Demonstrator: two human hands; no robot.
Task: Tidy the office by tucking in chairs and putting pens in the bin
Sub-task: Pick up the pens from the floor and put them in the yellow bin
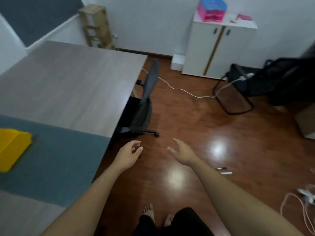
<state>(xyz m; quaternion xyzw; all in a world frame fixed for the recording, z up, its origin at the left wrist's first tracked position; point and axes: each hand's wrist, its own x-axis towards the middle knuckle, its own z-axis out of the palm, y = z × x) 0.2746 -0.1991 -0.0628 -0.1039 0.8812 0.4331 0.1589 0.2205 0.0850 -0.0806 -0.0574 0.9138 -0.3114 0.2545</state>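
Both hands are out in front and hold nothing: the left hand has loosely curled fingers, and the right hand is spread flat with straight fingers. The chair stands at the long edge of the grey wood-grain worktop, its seat mostly under it and its thin black mesh back just outside. It sits on castors, so it should roll easily over the glossy wooden floor. The stiff top rim of the back looks the best place to push, since the mesh will give. Two small pens, too blurred to detail, lie on the floor to the right. They should be light, stiff and smooth, apt to roll; pinch them mid-barrel. A yellow plastic bin rests on a blue-grey mat.
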